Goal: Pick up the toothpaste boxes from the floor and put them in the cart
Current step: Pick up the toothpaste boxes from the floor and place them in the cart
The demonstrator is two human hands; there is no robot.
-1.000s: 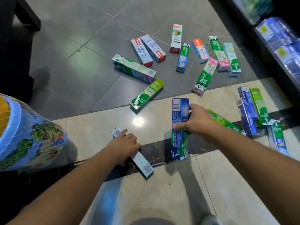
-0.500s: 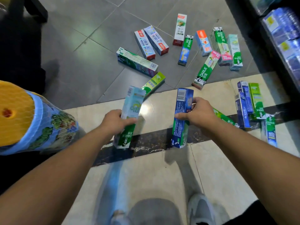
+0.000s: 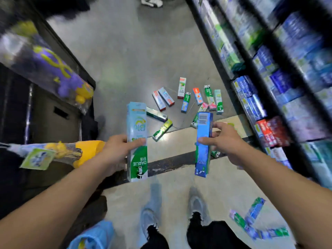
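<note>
Two boxes upright, long axes vertical: left hand (image 3: 115, 150) green-white box (image 3: 137, 142), right hand (image 3: 222, 141) blue box (image 3: 203, 144)

person now standing | left hand (image 3: 116, 150) lifted Darlie box (image 3: 137, 141) | right hand (image 3: 222, 141) raised blue box (image 3: 203, 144)

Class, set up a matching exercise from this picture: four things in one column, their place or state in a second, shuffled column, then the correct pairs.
Things
1. light blue and green Darlie box
2. dark blue box
3. white box with red ends
4. grey shoes

Places
A. lying on the grey floor
B. held by the left hand
C. on the person's feet
D. held by the right hand

Pairs: 1-B, 2-D, 3-A, 4-C
</note>
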